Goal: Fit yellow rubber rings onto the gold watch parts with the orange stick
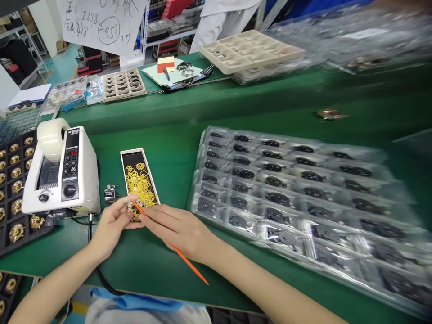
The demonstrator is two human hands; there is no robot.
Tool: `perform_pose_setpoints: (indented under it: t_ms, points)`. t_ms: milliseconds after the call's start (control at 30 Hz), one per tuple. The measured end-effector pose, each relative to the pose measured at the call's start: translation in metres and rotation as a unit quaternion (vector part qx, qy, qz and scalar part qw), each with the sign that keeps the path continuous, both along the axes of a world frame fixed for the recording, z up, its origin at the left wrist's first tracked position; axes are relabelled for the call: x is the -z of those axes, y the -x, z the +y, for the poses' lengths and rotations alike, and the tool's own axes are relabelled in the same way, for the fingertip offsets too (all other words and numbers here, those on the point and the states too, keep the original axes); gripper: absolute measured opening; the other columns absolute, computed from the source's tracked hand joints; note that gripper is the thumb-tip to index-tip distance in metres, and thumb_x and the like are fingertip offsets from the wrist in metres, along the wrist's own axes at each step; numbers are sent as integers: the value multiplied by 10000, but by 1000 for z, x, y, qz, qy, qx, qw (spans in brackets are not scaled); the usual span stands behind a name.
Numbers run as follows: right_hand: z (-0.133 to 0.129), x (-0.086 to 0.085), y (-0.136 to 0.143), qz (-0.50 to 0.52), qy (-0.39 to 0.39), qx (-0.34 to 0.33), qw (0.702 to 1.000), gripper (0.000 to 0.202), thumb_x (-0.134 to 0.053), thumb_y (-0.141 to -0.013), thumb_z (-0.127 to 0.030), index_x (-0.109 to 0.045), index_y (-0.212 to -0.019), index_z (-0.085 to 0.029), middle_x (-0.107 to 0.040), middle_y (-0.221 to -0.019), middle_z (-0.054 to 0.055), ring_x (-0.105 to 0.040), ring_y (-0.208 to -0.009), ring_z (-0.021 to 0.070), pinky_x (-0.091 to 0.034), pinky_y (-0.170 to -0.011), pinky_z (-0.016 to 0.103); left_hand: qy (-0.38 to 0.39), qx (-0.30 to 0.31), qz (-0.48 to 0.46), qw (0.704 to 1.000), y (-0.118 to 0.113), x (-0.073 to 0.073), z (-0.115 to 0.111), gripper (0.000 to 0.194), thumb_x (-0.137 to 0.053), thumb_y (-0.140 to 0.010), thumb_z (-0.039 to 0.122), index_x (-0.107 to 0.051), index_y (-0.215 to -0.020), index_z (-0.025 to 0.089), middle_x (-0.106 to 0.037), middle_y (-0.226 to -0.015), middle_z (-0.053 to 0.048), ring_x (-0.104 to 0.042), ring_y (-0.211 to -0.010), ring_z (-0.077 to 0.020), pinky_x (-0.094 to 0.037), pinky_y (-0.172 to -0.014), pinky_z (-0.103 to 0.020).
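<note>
Pinched in my left hand [113,222] is a small round gold-rimmed part [135,210] with dark and yellow details. My right hand [178,227] is closed around an orange stick [191,264]; its upper tip touches the face of the round part, and its other end points down to the right. Just beyond my hands lies a white-edged box [148,165] with a heap of thin yellow rings [140,185] inside. A small metal counter [110,193] stands to the left of the box.
A white tape dispenser [79,175] stands at left, beside a black tray [10,234] of gold parts. A large clear tray [199,180] of dark parts fills the right. Beige trays [251,49] and a clipboard [151,72] line the back shelf. A person's white clothing [216,29] shows behind.
</note>
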State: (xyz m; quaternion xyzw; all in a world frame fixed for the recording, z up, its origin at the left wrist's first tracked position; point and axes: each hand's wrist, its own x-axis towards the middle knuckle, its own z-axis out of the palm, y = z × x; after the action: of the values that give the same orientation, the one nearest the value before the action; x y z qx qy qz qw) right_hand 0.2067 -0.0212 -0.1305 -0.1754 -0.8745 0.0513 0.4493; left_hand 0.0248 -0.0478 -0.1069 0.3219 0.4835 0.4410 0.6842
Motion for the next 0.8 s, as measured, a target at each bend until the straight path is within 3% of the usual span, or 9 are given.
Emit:
perform_pose_setpoints:
  t_ms: [67,133,233,300,400,467,600,700,800]
  points:
    - [-1,-7,-2,27,57,-15,998,237,-455,-951,-107,-669,-1018,-179,-741,-900,104,-695,-801,176,-599,-685,298,20,5,-18,1000,0,-1,2,361,-807,-674,283,-733,-1016,195,-734,-893,-33,-687,-766,-155,-597,-765,-311]
    - [-1,-14,-5,107,171,-18,979,216,-476,-950,-133,-677,-994,-199,-734,-865,74,-688,-783,162,-588,-678,285,34,18,-26,999,1,-3,3,348,-823,-660,286,-729,-980,185,-737,-829,-34,-709,-747,-172,-589,-703,-277]
    - [2,-21,-11,266,364,5,893,222,-492,-968,-295,-697,-931,-217,-708,-789,50,-672,-711,161,-578,-636,290,30,42,-8,999,2,-5,3,357,-851,-635,283,-702,-939,170,-744,-796,-51,-735,-738,-209,-549,-592,-223]
    - [7,-22,-13,338,448,17,828,296,-507,-949,-421,-705,-867,-216,-685,-745,45,-649,-650,162,-564,-588,293,15,56,5,998,1,-5,3,338,-852,-628,272,-683,-898,160,-739,-772,-56,-735,-699,-213,-513,-514,-201]
    - [14,-21,-15,369,491,27,789,349,-535,-912,-489,-701,-771,-215,-648,-707,37,-609,-613,158,-531,-558,289,-9,67,19,998,-1,-5,2,273,-835,-624,237,-655,-809,146,-709,-687,-40,-705,-578,-183,-441,-404,-171]
    - [15,-20,-14,360,476,31,802,374,-521,-919,-489,-695,-732,-215,-634,-710,39,-597,-639,161,-510,-567,287,-15,67,37,997,-2,-5,2,248,-824,-605,193,-636,-758,140,-682,-630,-25,-671,-499,-155,-379,-354,-150]
    - [8,-19,-10,304,393,59,866,424,-435,-972,-447,-624,-681,-204,-629,-744,57,-606,-730,183,-506,-641,304,-16,58,68,996,-4,-4,1,218,-797,-615,198,-620,-725,134,-666,-592,-27,-643,-446,-139,-302,-318,-133]
    - [-3,-15,-2,222,301,69,925,349,-368,-1010,-311,-568,-744,-203,-558,-644,14,-538,-584,139,-450,-542,258,-31,23,79,996,-6,-2,1,223,-774,-659,257,-636,-780,131,-689,-643,-42,-681,-524,-166,-388,-355,-150]
    - [-12,-7,8,113,205,87,968,197,-428,-971,-161,-582,-851,-190,-568,-644,-4,-517,-530,110,-397,-481,217,-65,-6,85,994,-8,0,-1,244,-749,-679,227,-663,-892,143,-713,-733,-27,-695,-629,-157,-534,-504,-204]
